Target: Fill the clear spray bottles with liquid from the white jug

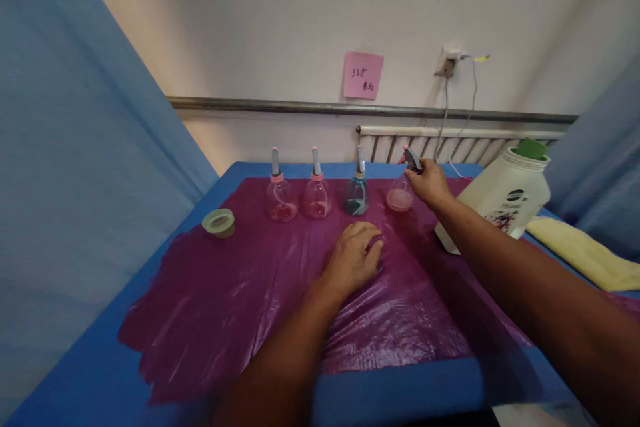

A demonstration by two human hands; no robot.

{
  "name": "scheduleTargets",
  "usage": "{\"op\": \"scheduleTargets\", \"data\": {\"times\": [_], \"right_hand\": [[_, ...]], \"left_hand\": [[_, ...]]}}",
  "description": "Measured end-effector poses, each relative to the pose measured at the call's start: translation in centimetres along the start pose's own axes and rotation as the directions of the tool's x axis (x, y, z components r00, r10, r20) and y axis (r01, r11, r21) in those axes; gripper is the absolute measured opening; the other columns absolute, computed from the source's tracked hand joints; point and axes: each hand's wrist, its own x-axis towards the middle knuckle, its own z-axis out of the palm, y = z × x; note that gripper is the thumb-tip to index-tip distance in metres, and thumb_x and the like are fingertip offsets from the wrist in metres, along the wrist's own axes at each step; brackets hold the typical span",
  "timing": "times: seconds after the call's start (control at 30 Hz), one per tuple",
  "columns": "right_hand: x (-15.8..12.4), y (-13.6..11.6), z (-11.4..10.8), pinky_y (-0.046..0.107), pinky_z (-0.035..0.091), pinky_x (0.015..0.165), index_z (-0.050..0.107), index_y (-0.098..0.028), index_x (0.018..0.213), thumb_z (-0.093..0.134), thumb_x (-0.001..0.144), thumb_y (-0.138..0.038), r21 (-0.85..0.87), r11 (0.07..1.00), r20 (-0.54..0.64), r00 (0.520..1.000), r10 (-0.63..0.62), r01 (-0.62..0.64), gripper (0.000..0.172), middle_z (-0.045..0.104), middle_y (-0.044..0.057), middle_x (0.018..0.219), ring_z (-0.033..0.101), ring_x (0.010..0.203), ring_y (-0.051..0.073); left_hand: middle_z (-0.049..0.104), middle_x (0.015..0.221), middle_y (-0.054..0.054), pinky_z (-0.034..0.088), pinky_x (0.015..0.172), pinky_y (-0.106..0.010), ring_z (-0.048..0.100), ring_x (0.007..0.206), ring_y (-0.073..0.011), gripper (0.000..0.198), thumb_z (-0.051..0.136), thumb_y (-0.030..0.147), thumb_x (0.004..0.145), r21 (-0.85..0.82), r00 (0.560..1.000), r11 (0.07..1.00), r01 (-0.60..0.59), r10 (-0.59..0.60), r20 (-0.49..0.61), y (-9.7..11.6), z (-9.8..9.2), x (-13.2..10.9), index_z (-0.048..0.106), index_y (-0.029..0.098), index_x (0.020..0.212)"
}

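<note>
Several small spray bottles stand in a row at the back of a purple plastic sheet: two pink ones, a teal one and a fourth pink one at the right end. My right hand is closed round the spray head of that right-end bottle, which is tilted. My left hand rests palm down on the sheet in front of the teal bottle, fingers loosely curled, holding nothing that shows.
A large white jug with a green cap stands right of my right arm. A green lid lies at the left of the sheet. A yellow cloth lies far right. Blue fabric hangs on both sides; a wall rail and radiator run behind.
</note>
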Motion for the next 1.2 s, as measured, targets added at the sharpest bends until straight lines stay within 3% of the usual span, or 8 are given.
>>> {"op": "scheduleTargets", "data": {"times": [0.13, 0.23, 0.3, 0.47, 0.73, 0.9, 1.07, 1.2], "right_hand": [[-1.5, -0.6, -0.7, 0.061, 0.055, 0.12, 0.064, -0.013, 0.148, 0.074, 0.087, -0.039, 0.019, 0.998, -0.136, 0.989, -0.063, 0.066, 0.067, 0.073, 0.026, 0.15, 0.07, 0.136, 0.04], [-3.3, -1.9, -0.8, 0.061, 0.049, 0.129, 0.06, -0.02, 0.153, 0.069, 0.096, -0.042, 0.105, 0.955, -0.189, 0.949, -0.253, 0.276, 0.062, 0.068, 0.021, 0.158, 0.062, 0.15, 0.037], [-4.5, -3.0, 0.1, 0.062, 0.051, 0.126, 0.063, -0.023, 0.148, 0.069, 0.097, -0.045, 0.229, 0.899, -0.124, 0.927, -0.353, 0.373, 0.056, 0.072, 0.019, 0.153, 0.066, 0.145, 0.036], [-5.6, -4.6, 5.0, 0.061, 0.061, 0.114, 0.069, -0.022, 0.137, 0.081, 0.086, -0.05, 0.372, 0.891, 0.089, 0.945, -0.315, 0.261, 0.06, 0.081, 0.019, 0.137, 0.077, 0.125, 0.035], [-4.5, -6.1, 8.8, 0.055, 0.063, 0.109, 0.073, -0.021, 0.123, 0.083, 0.083, -0.051, 0.476, 0.873, 0.115, 0.976, -0.187, 0.111, 0.051, 0.084, 0.016, 0.123, 0.078, 0.112, 0.031], [-4.9, -7.0, 7.0, 0.051, 0.063, 0.101, 0.075, -0.021, 0.113, 0.082, 0.081, -0.05, 0.534, 0.84, 0.127, 0.973, -0.193, 0.097, 0.043, 0.084, 0.01, 0.108, 0.075, 0.097, 0.026], [-6.9, -6.6, 1.7, 0.043, 0.065, 0.09, 0.078, -0.024, 0.112, 0.086, 0.081, -0.053, 0.596, 0.797, 0.166, 0.956, -0.242, 0.099, 0.044, 0.085, 0.006, 0.107, 0.075, 0.09, 0.022], [-10.3, -5.7, -2.5, 0.04, 0.066, 0.086, 0.08, -0.025, 0.113, 0.092, 0.084, -0.047, 0.647, 0.761, 0.253, 0.929, -0.271, 0.046, 0.039, 0.085, 0.004, 0.104, 0.078, 0.089, 0.022]], "left_hand": [[0.083, 0.124, -0.012, 0.062, 0.113, -0.048, 0.078, 0.12, -0.0292, 0.019, 0.068, 0.02, 0.108, 0.007, 1.0, 1.0, -0.005, 0.005, 0.001, 0.0, 0.2, -0.1, 0.082, 0.019, 0.121], [0.083, 0.125, -0.011, 0.063, 0.112, -0.048, 0.078, 0.118, -0.0284, 0.018, 0.068, 0.02, 0.109, 0.02, 1.0, 1.0, -0.011, 0.011, 0.007, 0.1, 0.3, -0.2, 0.082, 0.02, 0.12], [0.083, 0.125, -0.011, 0.063, 0.111, -0.048, 0.078, 0.117, -0.0285, 0.018, 0.069, 0.019, 0.109, 0.032, 1.0, 0.999, -0.018, 0.018, 0.012, 0.1, 0.4, -0.2, 0.082, 0.019, 0.121], [0.082, 0.126, -0.012, 0.064, 0.109, -0.049, 0.078, 0.116, -0.0289, 0.019, 0.068, 0.019, 0.109, 0.063, 0.999, 0.998, -0.029, 0.029, 0.014, 0.2, 0.3, -0.2, 0.082, 0.018, 0.123], [0.082, 0.123, -0.012, 0.065, 0.108, -0.048, 0.078, 0.116, -0.0288, 0.019, 0.066, 0.019, 0.11, 0.107, 0.997, 0.993, -0.06, 0.063, -0.032, 0.6, 0.1, -0.2, 0.081, 0.019, 0.122], [0.08, 0.126, -0.012, 0.064, 0.11, -0.048, 0.077, 0.119, -0.0292, 0.022, 0.063, 0.018, 0.11, 0.084, 0.989, 0.996, -0.009, 0.021, -0.145, 0.7, -0.3, 0.0, 0.077, 0.021, 0.126], [0.075, 0.14, -0.014, 0.06, 0.122, -0.05, 0.073, 0.136, -0.0289, 0.031, 0.065, 0.023, 0.111, 0.034, 0.942, 0.999, 0.041, -0.027, -0.334, 0.7, -0.9, 0.6, 0.07, 0.021, 0.141], [0.069, 0.156, -0.015, 0.056, 0.128, -0.056, 0.067, 0.149, -0.0315, 0.046, 0.07, 0.028, 0.108, -0.023, 0.944, 0.996, 0.081, -0.084, -0.32, 0.8, -0.9, 0.7, 0.063, 0.024, 0.153]]}}
